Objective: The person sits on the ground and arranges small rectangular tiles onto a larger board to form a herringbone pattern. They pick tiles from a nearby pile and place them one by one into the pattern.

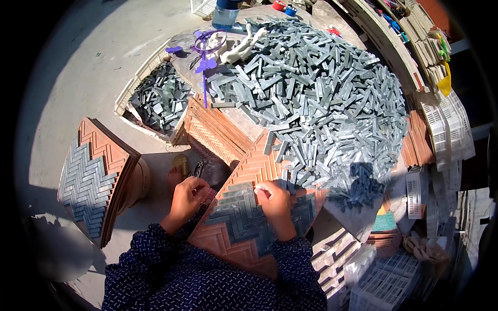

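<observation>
Many strips [321, 98] crowd a table [359, 222] above pale floor [98, 78]

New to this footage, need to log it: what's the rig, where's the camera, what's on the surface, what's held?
No machine: just a person's bare left hand and right hand. The one picture comes from a fisheye camera on their head, looking down, so straight edges bend. Before them is an orange grooved board, partly covered by grey strips in herringbone; beyond lies a heap of loose strips. The right hand is over the board, the left near its left edge. Whether either holds anything, I can't tell.
</observation>
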### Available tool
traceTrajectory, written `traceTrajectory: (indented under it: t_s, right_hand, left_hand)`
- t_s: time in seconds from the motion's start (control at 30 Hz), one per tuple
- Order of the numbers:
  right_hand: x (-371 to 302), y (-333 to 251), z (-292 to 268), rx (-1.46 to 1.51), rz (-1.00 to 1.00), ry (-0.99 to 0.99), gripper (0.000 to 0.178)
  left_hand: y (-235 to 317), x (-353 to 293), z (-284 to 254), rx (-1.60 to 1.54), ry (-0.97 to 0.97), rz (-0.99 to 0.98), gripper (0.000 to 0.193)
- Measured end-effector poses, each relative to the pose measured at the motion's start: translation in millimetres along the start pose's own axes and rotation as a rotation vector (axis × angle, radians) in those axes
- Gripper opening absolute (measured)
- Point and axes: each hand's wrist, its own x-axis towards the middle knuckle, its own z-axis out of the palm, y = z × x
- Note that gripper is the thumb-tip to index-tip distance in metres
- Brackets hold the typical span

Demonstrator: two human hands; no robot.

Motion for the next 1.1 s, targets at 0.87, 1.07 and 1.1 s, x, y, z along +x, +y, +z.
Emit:
traceTrajectory:
  t_s: [0.87,1.07,1.1]
  right_hand:
    - [-28,-51,-11,0.557,0.234,0.069,0.005]
    - [-32,-46,-17,0.53,0.249,0.073,0.005]
    - [-33,-45,-16,0.546,0.249,0.071,0.005]
  left_hand:
    - [47,-18,26,-0.5,-0.297,-0.086,0.016]
    - [64,-19,21,-0.241,-0.304,0.057,0.015]
    - [68,-19,19,-0.09,-0.263,0.187,0.017]
